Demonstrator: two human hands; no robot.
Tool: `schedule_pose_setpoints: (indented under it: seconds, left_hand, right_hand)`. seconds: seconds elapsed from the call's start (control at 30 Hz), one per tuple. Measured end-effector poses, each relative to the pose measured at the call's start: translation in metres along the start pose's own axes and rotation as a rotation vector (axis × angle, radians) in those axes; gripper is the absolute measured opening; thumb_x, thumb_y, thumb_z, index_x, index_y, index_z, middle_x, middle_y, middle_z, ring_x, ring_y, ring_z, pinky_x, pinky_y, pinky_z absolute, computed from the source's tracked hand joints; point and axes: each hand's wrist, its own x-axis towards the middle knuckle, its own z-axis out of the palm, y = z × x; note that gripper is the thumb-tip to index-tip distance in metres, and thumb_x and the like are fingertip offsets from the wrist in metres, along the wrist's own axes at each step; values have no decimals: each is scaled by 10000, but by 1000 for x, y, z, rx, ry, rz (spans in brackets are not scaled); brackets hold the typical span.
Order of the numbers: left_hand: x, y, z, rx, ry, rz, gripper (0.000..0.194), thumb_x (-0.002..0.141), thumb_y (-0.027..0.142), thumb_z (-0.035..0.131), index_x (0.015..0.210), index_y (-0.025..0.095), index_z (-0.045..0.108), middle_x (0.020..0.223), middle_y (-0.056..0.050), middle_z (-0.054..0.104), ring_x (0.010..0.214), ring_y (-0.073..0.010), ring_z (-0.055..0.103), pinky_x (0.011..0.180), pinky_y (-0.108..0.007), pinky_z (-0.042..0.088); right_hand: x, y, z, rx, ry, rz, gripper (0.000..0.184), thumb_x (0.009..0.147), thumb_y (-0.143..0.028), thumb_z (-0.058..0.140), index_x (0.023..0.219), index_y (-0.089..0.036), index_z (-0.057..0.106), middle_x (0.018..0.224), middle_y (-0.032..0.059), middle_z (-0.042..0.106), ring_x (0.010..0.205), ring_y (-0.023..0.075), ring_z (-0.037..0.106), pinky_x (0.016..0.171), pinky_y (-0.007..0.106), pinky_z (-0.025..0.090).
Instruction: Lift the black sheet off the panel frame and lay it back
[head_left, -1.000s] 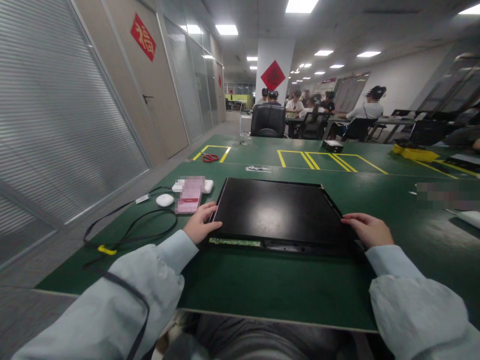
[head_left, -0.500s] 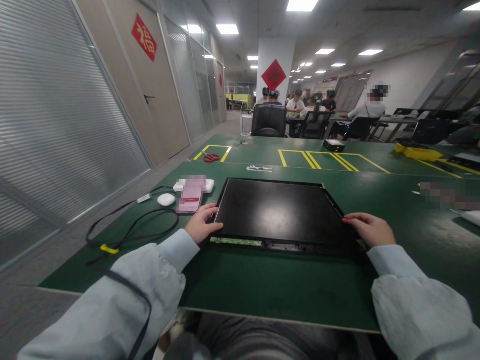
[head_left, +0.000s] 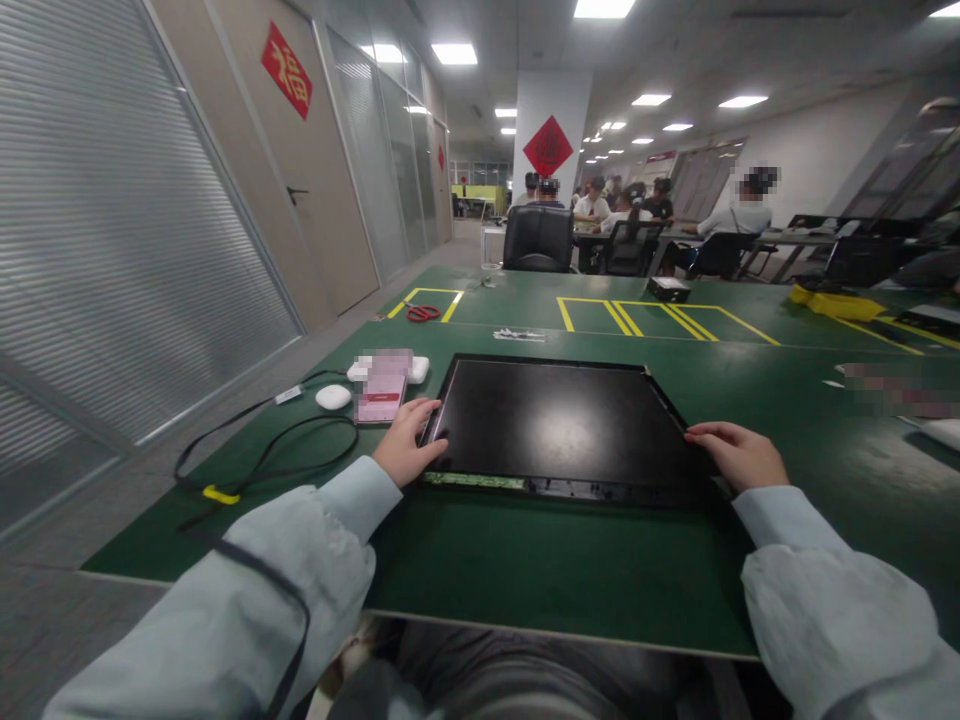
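A flat black display panel [head_left: 555, 420] lies on the green table, screen side up. A green circuit strip [head_left: 476, 482] shows along its near edge on the left. My left hand [head_left: 405, 445] grips the panel's left edge, thumb and fingers on the rim. At the opposite side my right hand [head_left: 739, 455] pinches the right edge between bent fingers and thumb; part of that grip is hidden behind the hand. Just beyond my left hand is a phone [head_left: 381, 390] with a pink screen, partly blurred.
The green table [head_left: 570, 570] carries red scissors [head_left: 423, 313], a white oval object [head_left: 333, 397], a black strap [head_left: 266, 465], a small black box [head_left: 667, 289] and a yellow item [head_left: 836, 302]. A black chair [head_left: 538, 240] stands beyond. Several people sit farther back.
My left hand has shifted very slightly along the left edge, its fingers a bit higher. My right hand keeps its hold, and the panel has hardly moved.
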Motion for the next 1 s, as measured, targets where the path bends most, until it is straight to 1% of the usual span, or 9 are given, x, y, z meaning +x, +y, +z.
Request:
schedule_pose_setpoints:
  seconds: [0.1,0.2,0.3,0.4,0.47,0.57,0.77,0.9,1.0]
  left_hand:
    - [2,-6,1,102,-21,36,752,759,412,747,1456,165,609,1549,-213,553,1462,-418,521,1187,-599,465]
    - [5,-12,3,147,-18,-7,912,787,440,709,1597,120,439,1594,-249,537,1528,-419,457,1234,-602,394]
    - [5,-13,4,168,-28,-44,986,802,465,681,1643,77,342,1626,-276,505,1568,-398,412,1284,-581,310]
    - [5,-10,4,122,-20,-79,974,770,467,712,1619,102,404,1621,-252,526,1570,-391,415,1307,-550,260]
    - [4,-8,5,41,-5,-100,949,729,452,756,1580,136,481,1623,-226,537,1569,-392,420,1314,-514,252]
    - [6,-9,5,-36,6,-108,887,686,399,778,1511,147,574,1607,-214,560,1562,-388,433,1320,-480,247]
    - [7,-14,4,-122,19,-118,787,662,288,723,1435,159,649,1578,-181,601,1487,-351,546,1308,-480,294]
    - [5,-7,3,-188,23,-131,834,665,299,718,1474,118,621,1595,-206,572,1518,-354,505,1324,-494,254]
    - [5,2,2,-308,16,-134,891,669,325,750,1515,100,583,1619,-219,537,1555,-361,446,1327,-494,245]
  right_hand:
    - [0,0,0,28,0,-2,280,596,-488,669,733,-285,803,843,59,798,851,302,710,747,423,537]
    - [3,4,1,77,6,-29,299,618,-472,659,777,-277,821,885,71,810,895,311,727,811,440,559]
    - [8,11,6,91,-9,-75,312,624,-436,675,850,-292,834,1082,62,819,1057,330,736,986,480,551]
    - [16,19,14,99,-85,-140,380,620,-400,695,957,-299,837,1370,58,741,1312,355,654,1149,493,474]
    - [21,25,19,90,-157,-149,437,623,-405,718,1027,-289,836,1457,76,691,1401,377,592,1208,511,421]
    - [26,33,24,59,-237,-160,477,617,-428,740,1058,-277,838,1455,94,690,1421,398,574,1256,528,356]
    - [26,36,25,28,-239,-180,490,620,-439,725,1065,-269,843,1405,97,721,1378,386,615,1231,520,396]
    - [24,32,23,29,-256,-170,517,619,-429,723,1087,-251,852,1421,115,710,1388,387,607,1234,504,398]
    - [22,30,22,28,-247,-175,504,621,-419,732,1082,-255,855,1402,106,722,1357,378,633,1211,494,429]
